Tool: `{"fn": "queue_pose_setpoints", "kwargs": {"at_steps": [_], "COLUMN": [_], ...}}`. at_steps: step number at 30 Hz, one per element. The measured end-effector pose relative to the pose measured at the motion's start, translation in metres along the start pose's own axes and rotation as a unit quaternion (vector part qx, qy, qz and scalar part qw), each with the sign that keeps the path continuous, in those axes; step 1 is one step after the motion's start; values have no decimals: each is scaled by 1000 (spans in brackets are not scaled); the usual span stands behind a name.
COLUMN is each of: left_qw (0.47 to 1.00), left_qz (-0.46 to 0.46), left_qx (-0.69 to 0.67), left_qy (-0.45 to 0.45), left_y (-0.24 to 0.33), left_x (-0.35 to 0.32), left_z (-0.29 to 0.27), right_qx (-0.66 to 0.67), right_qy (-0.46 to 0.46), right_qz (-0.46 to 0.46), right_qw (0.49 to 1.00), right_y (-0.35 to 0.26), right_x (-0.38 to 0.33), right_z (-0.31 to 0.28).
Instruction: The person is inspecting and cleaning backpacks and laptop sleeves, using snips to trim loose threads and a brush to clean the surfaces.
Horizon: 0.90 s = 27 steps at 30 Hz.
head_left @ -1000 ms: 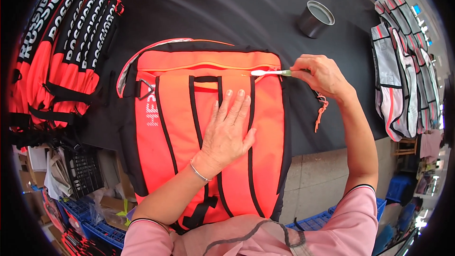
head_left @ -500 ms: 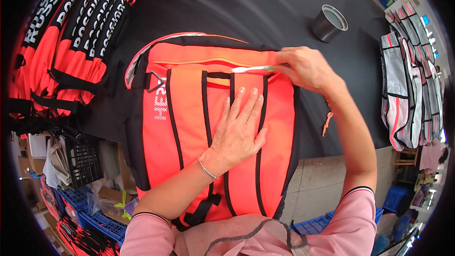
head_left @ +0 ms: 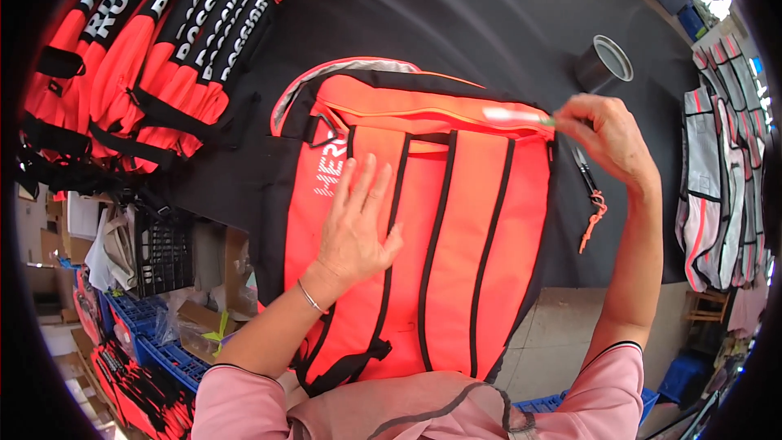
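Note:
A bright orange-red backpack [head_left: 415, 195] with black edging lies on the table, its padded shoulder straps facing up. My left hand [head_left: 354, 224] is flat on its left strap, with the fingers stretched out. In my right hand [head_left: 599, 134], beyond the bag's upper right corner, is a thin white toothbrush [head_left: 513, 116], blurred by motion. Its white end reaches over the orange zipper band along the bag's top. My right fingers pinch its greenish end.
Thread snips [head_left: 583, 169] with an orange cord lie right of the bag. A dark cup [head_left: 604, 63] stands at the far right. Folded red-black bags [head_left: 155, 57] are stacked at left, and grey bags [head_left: 702, 163] at right. Blue crates [head_left: 175, 354] sit below the table.
The left hand has shifted from the right strap to the left strap. My right hand has drawn the toothbrush rightward along the bag's top. The view has shifted, uncovering the snips.

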<state>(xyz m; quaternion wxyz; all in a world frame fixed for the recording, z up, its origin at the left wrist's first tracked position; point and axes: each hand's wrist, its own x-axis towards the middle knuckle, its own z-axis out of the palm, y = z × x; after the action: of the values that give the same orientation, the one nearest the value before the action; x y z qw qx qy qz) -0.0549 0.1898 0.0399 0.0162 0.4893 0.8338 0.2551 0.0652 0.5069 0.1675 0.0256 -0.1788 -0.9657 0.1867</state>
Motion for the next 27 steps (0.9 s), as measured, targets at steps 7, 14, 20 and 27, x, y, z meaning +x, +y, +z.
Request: {"fn": "queue_pose_setpoints", "kwargs": {"at_steps": [7, 14, 20, 27], "left_qw": [1000, 1000, 1000, 999], "left_qz": [-8, -10, -12, -21], "left_qx": [-1, -3, -8, -11], "left_qy": [18, 23, 25, 26], "left_y": [8, 7, 6, 5], "left_x": [-3, -3, -3, -3], "left_z": [1, 0, 0, 1], "right_qx": [70, 16, -57, -53], "right_qy": [47, 52, 63, 43], "right_qz": [-140, -194, -223, -212], "right_qw": [987, 980, 971, 975], "right_y": [-57, -84, -91, -89], "right_x": [40, 63, 67, 65], "right_z": [79, 105, 106, 101]}}
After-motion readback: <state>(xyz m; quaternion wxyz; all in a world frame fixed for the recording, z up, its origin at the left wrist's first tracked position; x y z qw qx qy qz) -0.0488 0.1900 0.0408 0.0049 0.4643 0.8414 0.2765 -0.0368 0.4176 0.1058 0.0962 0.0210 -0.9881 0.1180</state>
